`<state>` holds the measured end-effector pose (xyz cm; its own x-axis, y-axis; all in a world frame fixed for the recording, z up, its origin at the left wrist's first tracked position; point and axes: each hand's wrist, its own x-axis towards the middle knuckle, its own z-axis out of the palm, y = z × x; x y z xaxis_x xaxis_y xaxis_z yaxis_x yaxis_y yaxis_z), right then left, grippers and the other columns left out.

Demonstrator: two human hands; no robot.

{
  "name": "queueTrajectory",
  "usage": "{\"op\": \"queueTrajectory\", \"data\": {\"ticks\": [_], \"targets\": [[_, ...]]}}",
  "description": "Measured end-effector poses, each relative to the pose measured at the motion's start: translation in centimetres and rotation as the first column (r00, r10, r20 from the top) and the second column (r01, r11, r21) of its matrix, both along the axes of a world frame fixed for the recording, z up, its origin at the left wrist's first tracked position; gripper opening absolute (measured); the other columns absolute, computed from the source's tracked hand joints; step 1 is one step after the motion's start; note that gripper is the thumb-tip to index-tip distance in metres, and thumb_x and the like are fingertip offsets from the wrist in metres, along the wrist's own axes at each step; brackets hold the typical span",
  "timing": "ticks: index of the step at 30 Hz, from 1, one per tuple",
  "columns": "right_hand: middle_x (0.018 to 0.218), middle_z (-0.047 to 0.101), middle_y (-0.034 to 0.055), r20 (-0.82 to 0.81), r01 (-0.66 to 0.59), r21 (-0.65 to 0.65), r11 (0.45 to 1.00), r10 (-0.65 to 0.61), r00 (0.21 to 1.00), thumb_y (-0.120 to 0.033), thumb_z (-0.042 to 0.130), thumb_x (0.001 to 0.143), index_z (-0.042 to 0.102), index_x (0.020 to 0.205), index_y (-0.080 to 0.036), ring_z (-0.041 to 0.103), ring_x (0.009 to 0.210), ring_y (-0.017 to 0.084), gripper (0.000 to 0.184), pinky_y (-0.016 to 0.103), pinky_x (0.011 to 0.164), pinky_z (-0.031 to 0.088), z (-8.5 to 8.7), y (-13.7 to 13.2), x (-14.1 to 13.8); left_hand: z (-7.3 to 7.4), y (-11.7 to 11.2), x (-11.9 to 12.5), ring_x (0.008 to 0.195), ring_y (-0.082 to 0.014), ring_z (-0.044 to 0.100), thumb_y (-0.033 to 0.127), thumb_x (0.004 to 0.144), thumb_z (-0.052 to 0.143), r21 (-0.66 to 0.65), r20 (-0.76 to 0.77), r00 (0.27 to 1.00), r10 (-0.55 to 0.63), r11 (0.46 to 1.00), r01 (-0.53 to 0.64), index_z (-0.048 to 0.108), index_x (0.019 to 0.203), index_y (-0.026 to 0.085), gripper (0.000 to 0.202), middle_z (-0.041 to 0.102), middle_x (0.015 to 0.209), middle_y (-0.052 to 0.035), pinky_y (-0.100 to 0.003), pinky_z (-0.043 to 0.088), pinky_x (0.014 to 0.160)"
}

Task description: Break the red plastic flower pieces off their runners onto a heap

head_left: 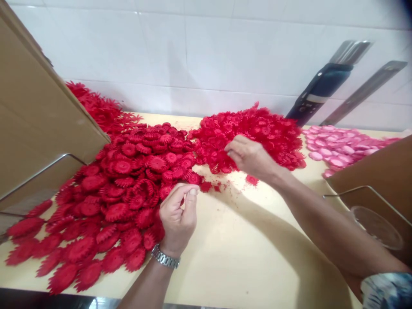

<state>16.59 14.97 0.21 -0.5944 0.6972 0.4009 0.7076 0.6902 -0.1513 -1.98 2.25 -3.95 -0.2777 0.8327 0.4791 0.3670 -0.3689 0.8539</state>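
Note:
My left hand (pixel 178 210), with a metal-band watch (pixel 165 256) on its wrist, is closed in a pinch, thumb against forefinger. Whatever sits between those tips is hidden or too small to make out. It is over the right edge of a wide heap of red, flower-shaped discs with toothed rims (pixel 119 214). Fingers curled, my right hand (pixel 247 154) reaches into the front of a second heap of smaller red flower pieces (pixel 257 128); its fingertips touch the heap, and what they grip cannot be seen. Red scraps (pixel 216 187) and one loose red flower piece (pixel 252 180) lie between and below the hands.
Spiky red pieces (pixel 99 109) are piled at the back left beside a cardboard box (pixel 41 94). Pink discs (pixel 341 146) lie at the right, near another brown box (pixel 380 176) and a clear round lid (pixel 376 227). A dark-handled tool (pixel 322 90) and a metal strip (pixel 363 92) lean against the tiled wall (pixel 209 51).

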Motion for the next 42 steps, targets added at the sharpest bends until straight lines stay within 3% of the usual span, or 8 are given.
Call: {"op": "queueTrajectory", "data": {"ticks": [7,14,18,24,30,36,39,42], "targets": [[0.104,0.057,0.0108,0.046,0.337,0.133,0.932,-0.345,0.937,-0.022,0.054,0.082,0.057,0.116,-0.019,0.056,0.078,0.021,0.034,0.036,0.063,0.045,3.3,4.2,2.4,0.0,0.1,-0.2,0.071,-0.0126,0.057,0.016,0.082,0.049,0.008,-0.022,1.000,0.013,1.000,-0.013,0.061,0.079,0.018,0.013,0.059,0.074,-0.0008,-0.023,0.044,0.067],[0.083,0.061,0.0034,0.187,-0.145,-0.205,0.968,0.184,0.965,-0.024,0.055,0.081,0.066,0.090,-0.020,0.054,0.067,0.013,0.014,0.023,0.055,0.037,-1.6,-2.5,-2.4,0.1,0.0,-0.4,0.070,-0.0119,0.057,0.012,0.082,0.049,0.032,-0.039,0.999,0.013,0.999,-0.011,0.061,0.081,0.018,0.013,0.059,0.074,-0.0005,-0.022,0.044,0.064],[0.080,0.060,0.0042,0.295,-0.183,-0.197,0.963,0.236,0.926,-0.014,0.051,0.080,0.064,0.086,-0.018,0.051,0.064,0.013,0.015,0.024,0.053,0.030,-3.9,-3.5,-3.4,0.1,0.2,-0.4,0.069,-0.0116,0.057,0.010,0.081,0.049,0.067,-0.057,0.998,0.000,0.998,0.004,0.061,0.080,0.017,0.014,0.059,0.073,-0.0003,-0.022,0.044,0.063],[0.090,0.058,0.0073,0.278,-0.183,-0.143,0.973,0.217,0.936,-0.014,0.048,0.081,0.063,0.084,-0.016,0.052,0.076,0.015,0.016,0.025,0.059,0.034,-2.9,-1.5,-3.4,-0.1,0.1,-0.5,0.071,-0.0099,0.057,0.008,0.081,0.050,0.088,-0.059,0.998,-0.017,0.996,0.022,0.061,0.083,0.019,0.016,0.059,0.075,0.0006,-0.019,0.045,0.064],[0.073,0.057,0.0025,0.270,-0.278,-0.163,0.947,0.314,0.910,-0.008,0.053,0.071,0.059,0.077,-0.015,0.044,0.055,0.011,0.011,0.025,0.049,0.029,-3.9,-0.7,-5.0,-0.3,0.1,-0.8,0.072,-0.0086,0.058,0.008,0.082,0.048,0.105,-0.148,0.989,-0.007,0.994,0.023,0.059,0.083,0.020,0.016,0.060,0.075,0.0014,-0.015,0.045,0.066],[0.074,0.056,0.0051,0.251,-0.184,-0.005,0.983,0.179,0.951,-0.003,0.044,0.078,0.057,0.075,-0.014,0.046,0.061,0.012,0.018,0.025,0.053,0.036,-1.6,-0.3,-3.7,-1.3,0.5,-0.7,0.069,-0.0089,0.058,0.007,0.081,0.049,0.187,-0.197,0.980,-0.029,0.980,0.067,0.058,0.084,0.021,0.016,0.060,0.073,0.0019,-0.015,0.047,0.065],[0.078,0.058,0.0089,0.092,0.059,0.103,0.993,-0.068,0.993,-0.007,0.036,0.087,0.061,0.081,-0.012,0.051,0.066,0.013,0.026,0.025,0.057,0.041,1.6,1.8,-1.3,-1.2,0.5,-0.6,0.068,-0.0085,0.058,0.007,0.081,0.049,0.179,-0.187,0.982,-0.031,0.982,0.065,0.058,0.084,0.021,0.016,0.058,0.073,0.0020,-0.015,0.046,0.063],[0.089,0.061,0.0132,0.089,0.361,0.194,0.912,-0.383,0.920,-0.014,0.043,0.086,0.062,0.093,-0.012,0.057,0.078,0.020,0.021,0.031,0.067,0.044,4.1,4.5,1.5,-0.8,0.2,-0.6,0.071,-0.0089,0.058,0.008,0.082,0.048,0.149,-0.146,0.989,-0.015,0.988,0.036,0.058,0.085,0.020,0.017,0.058,0.075,0.0013,-0.017,0.046,0.066]]}}
